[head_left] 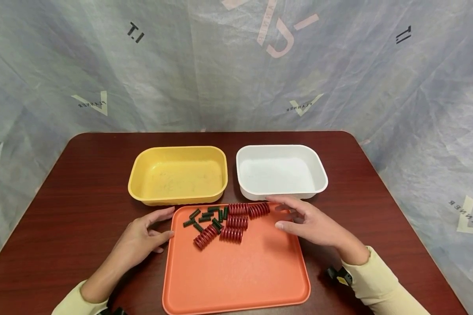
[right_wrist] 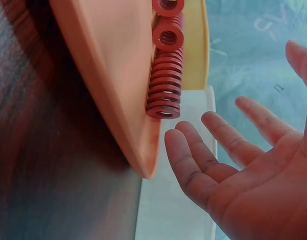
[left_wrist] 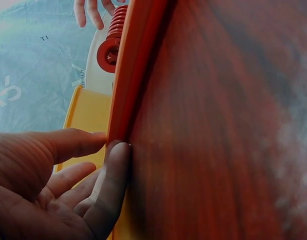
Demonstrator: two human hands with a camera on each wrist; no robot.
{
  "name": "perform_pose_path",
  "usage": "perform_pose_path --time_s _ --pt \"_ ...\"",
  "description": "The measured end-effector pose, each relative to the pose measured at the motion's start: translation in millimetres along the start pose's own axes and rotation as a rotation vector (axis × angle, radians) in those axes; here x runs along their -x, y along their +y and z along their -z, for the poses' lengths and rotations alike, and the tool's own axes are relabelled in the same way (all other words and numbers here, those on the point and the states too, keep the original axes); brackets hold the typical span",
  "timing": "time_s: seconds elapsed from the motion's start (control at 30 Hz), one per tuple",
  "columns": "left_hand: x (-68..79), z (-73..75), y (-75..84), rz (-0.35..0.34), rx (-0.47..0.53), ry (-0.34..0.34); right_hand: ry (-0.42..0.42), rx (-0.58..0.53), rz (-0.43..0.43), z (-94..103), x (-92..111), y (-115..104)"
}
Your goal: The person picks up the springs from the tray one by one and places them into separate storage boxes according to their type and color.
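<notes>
My left hand (head_left: 138,238) is at the left edge of the orange tray (head_left: 240,271), thumb and fingertips right at its rim. In the left wrist view, that thumb and a lower finger meet the tray's outer edge. My right hand (head_left: 311,218) hovers over the tray's far right corner with fingers spread and nothing in them. Several thick red coil springs (head_left: 236,222) lie in the tray; the nearest to my right fingers is a red spring (right_wrist: 166,85) apart from them. Several small dark green springs (head_left: 206,218) are scattered at the far left of the tray.
Behind the tray stand a yellow bin (head_left: 177,175) on the left and a white bin (head_left: 281,170) on the right, close together. All rest on a dark reddish-brown table (head_left: 82,175). A grey printed sheet (head_left: 220,87) hangs behind and beside it.
</notes>
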State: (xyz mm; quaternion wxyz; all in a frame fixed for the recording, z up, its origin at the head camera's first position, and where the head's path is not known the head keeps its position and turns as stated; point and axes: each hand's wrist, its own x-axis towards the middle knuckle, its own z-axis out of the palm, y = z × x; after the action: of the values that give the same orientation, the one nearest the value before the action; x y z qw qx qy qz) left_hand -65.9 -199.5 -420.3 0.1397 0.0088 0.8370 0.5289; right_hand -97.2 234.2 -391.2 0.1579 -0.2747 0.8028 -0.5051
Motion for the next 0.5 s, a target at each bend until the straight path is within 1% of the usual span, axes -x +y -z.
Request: perform_pose_path --time_s 0.5 --pt "-0.4 -0.2 -2.1 -0.009 0.026 -0.001 -0.053 0.095 -0.040 -5.6 -9.9 5.9"
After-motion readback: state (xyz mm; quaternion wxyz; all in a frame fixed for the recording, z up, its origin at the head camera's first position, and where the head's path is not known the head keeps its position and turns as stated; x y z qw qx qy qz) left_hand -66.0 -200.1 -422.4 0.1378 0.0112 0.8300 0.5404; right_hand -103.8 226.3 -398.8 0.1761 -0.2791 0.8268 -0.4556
